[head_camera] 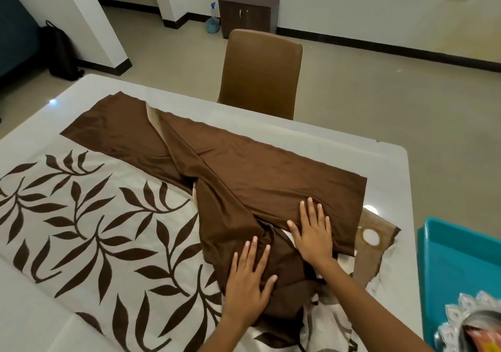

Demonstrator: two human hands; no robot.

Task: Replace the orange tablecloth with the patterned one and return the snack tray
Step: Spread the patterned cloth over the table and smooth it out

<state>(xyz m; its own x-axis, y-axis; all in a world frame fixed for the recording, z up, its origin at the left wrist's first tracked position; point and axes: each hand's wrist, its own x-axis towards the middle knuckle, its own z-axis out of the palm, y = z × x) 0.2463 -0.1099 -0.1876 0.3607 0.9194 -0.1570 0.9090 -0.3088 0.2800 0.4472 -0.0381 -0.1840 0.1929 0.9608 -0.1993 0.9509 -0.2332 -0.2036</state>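
Note:
The patterned cloth (89, 216), cream with brown leaves and a plain brown band (244, 167), lies partly spread on the white table (385, 167). Its brown band is twisted and bunched near the front right. My left hand (248, 278) presses flat on the bunched brown fabric with straight fingers. My right hand (311, 229) lies flat on the brown fold just to the right. A tan edge with a metal eyelet (370, 236) sticks out beyond the fold. The teal snack tray (455, 251) stands at the right edge, holding a silver dish (471, 322). No orange cloth is in view.
A brown chair (261, 72) is pushed in at the table's far side. Behind it on the floor are a dark cabinet (248, 13) and a blue spray bottle (212, 21). A black backpack (61, 53) leans against the wall at left.

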